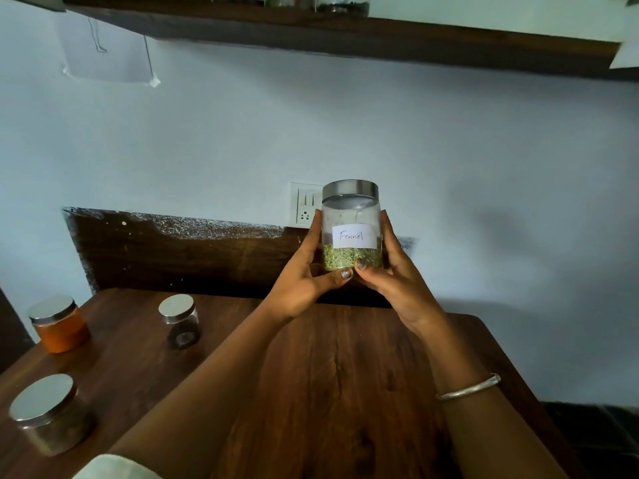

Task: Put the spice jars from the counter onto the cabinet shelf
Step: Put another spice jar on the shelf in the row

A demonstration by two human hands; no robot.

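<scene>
A clear glass jar with a steel lid and a white label reading "Fennel" is held upright in the air above the wooden counter, green seeds filling its lower third. My left hand grips its left side and my right hand grips its right side, thumbs meeting at the bottom front. The dark wooden shelf runs across the top of the view, with jar bottoms showing on it.
Three more steel-lidded jars stand on the counter's left part: an orange-filled jar, a small dark jar and a brownish jar. A wall socket sits behind the held jar. The counter's right edge drops to a dark floor.
</scene>
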